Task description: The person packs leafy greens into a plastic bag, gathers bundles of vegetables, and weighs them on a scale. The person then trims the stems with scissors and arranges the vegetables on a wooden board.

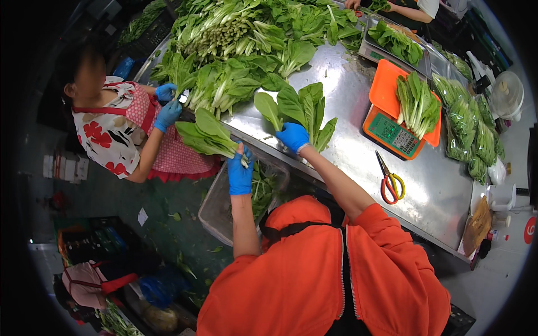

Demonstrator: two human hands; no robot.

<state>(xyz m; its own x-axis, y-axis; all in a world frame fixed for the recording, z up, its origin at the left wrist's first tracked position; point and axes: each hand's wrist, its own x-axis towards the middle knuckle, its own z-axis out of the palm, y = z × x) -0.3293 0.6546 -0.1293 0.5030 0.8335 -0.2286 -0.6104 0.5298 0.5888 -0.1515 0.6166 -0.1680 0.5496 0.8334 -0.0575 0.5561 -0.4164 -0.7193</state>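
Observation:
My left hand point(241, 170), in a blue glove, is closed around the stems of a bunch of leafy greens point(206, 136), held past the table's edge above a plastic bin. Over the metal table, my right hand point(293, 136), gloved in blue too, has its fingers at a leafy green stalk point(267, 109); whether it grips the stalk I cannot tell. More leafy greens point(309, 107) lie right beside that hand. To the right, red and yellow handled scissors point(391, 180) rest on the table. An orange digital scale point(395, 132) carries a bunch of greens point(416, 105) on its tray.
A big heap of leafy greens point(235, 38) covers the table's far left. Bagged greens point(470, 126) and a second scale point(372, 52) stand right. A co-worker point(126, 126) in blue gloves is close on my left; other people are farther off. The clear bin point(216, 210) sits below the table point(437, 201).

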